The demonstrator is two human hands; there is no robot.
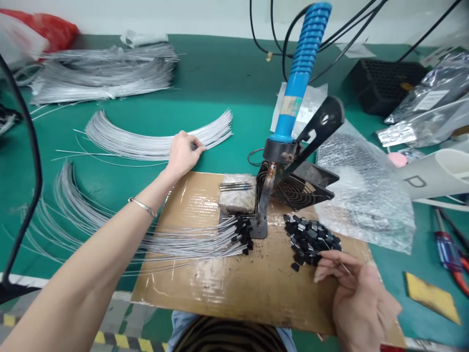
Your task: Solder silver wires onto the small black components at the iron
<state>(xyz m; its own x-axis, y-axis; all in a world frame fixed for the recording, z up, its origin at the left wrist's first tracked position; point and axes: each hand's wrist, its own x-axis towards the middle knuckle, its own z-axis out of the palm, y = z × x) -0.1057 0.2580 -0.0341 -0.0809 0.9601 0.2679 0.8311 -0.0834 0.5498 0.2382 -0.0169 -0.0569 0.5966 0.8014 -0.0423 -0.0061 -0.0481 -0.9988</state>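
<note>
Left hand: left hand (184, 152) reaches far over the green table (205, 88), fingertips pressed down on the near end of a curved fan of silver wires (146, 139); a thin bracelet (142, 207) sits on the wrist.
Right hand: right hand (357, 293) is low at the right, fingers curled, pinching a fine wire or pin; what exactly it grips is too small to tell. It lies just beside the heap of small black parts (311, 239).
Board: a taped cardboard sheet (234, 288) lies on the table and carries the black parts, a grey block (237, 195), and a soldering iron (304, 68) with a blue handle, standing upright in its black stand.
Finished wires: a bundle of wires with black ends (205, 242) lies across the board's left edge.
Count: three loose fans of wire on the table, plus one bagged stack (106, 73) at the back; one soldering iron; one small fan (296, 188) behind it.
Right side: bubble wrap (366, 195), silver bags (428, 107), a yellow sponge (432, 296), a red-handled tool (450, 254).
</note>
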